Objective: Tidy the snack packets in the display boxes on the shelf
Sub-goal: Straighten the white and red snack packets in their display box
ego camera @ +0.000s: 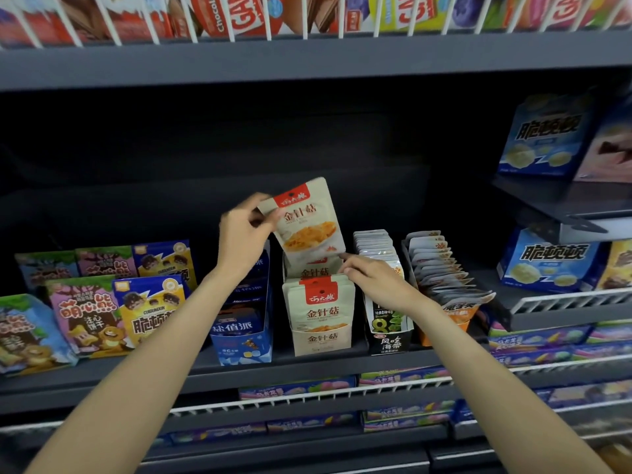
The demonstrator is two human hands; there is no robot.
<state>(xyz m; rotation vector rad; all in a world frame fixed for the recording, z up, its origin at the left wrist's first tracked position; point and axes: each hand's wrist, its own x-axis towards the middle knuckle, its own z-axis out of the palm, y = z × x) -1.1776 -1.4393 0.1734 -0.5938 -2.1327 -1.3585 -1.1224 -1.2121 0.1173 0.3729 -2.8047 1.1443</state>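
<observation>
My left hand (244,230) pinches the top left corner of a beige snack packet with a red label (307,224) and holds it tilted above the beige display box (323,340). That box holds several matching packets (318,295) standing upright. My right hand (369,278) reaches over the box's right side, its fingertips touching the tops of the packets behind the front ones. To the right stand a black and green seaweed box (388,336) with grey packets (374,244) and an orange box (455,316) with leaning packets (437,265).
A blue display box (242,340) stands left of the beige one. Colourful biscuit boxes (92,313) fill the shelf's left part. Blue boxes (543,258) sit on raised shelves at the right. White wire rails (307,395) front the lower shelves with flat candy packs.
</observation>
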